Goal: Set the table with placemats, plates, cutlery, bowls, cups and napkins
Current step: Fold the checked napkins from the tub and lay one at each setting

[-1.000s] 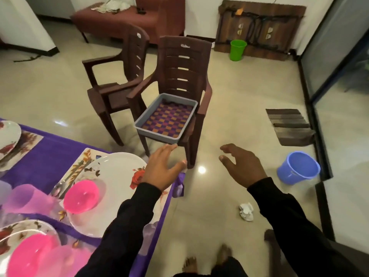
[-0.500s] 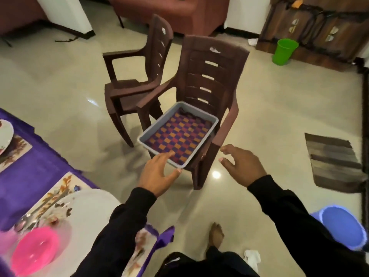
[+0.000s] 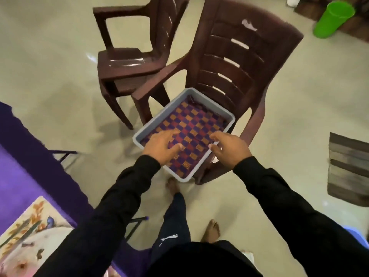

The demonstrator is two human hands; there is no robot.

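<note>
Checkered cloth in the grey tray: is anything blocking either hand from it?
Nothing visible. The checkered cloth lies uncovered in the grey tray on the chair seat. The left hand and right hand are already over its near end, fingers spread; actual contact is unclear.

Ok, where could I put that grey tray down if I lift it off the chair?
The seat of the second chair, left of the chair holding the grey tray, shows bare. Open floor lies right of that chair, short of the striped mat. The table corner looks crowded: a placemat and plate fill its near part.
</note>
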